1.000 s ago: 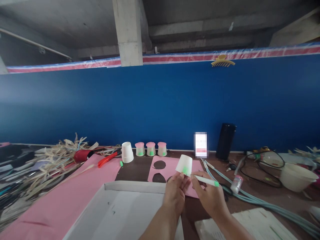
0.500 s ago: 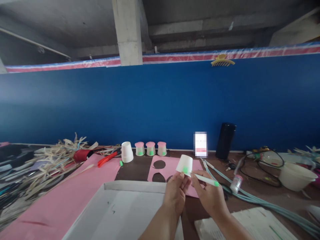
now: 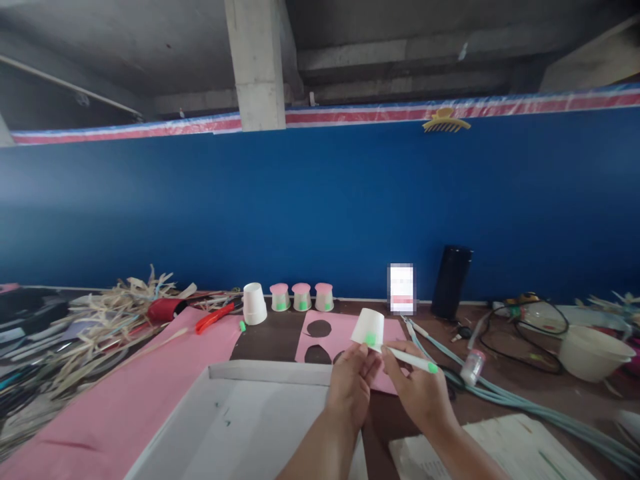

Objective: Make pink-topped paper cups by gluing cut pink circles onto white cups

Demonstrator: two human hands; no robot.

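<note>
A white paper cup, tilted with its base up, is held near its rim by my left hand. Bright green colouring marks its side close to the rim. My right hand is closed round a white marker with a green end; its tip is at the cup's rim, partly hidden by my fingers. Just beyond lies a pink sheet with round holes cut in it. Further back stand three upturned paper cups with pink discs on top and green patches. A small green cap lies to the left.
A white tray lies in front. Left are plain stacked cups, red-handled scissors, a large pink sheet and paper strips. Right are a black cylinder, pale blue cables, a white tub and papers.
Both hands have barely moved, with the cup and marker shifting very slightly left. Everything else stays in place.
</note>
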